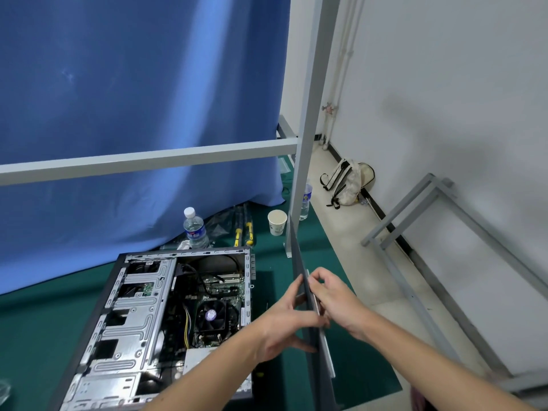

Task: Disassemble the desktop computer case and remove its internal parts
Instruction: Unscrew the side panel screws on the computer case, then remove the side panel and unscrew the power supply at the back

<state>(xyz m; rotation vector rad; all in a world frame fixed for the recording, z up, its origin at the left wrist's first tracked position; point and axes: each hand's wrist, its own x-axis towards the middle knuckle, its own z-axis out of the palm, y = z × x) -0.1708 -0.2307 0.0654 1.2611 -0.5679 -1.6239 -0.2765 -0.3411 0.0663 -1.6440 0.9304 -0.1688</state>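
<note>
The open computer case lies on its side on the green mat, showing its motherboard, a black CPU fan and silver drive bays. To the case's right, the removed grey side panel stands on edge, seen edge-on. My left hand grips the panel from its left face. On the other face my right hand pinches the panel's upper edge. Both forearms reach in from the bottom of the view.
Behind the case stand a water bottle, yellow-handled tools and a paper cup. A grey metal frame post rises beside the panel, with a blue curtain behind. A backpack and loose grey frames sit by the white wall.
</note>
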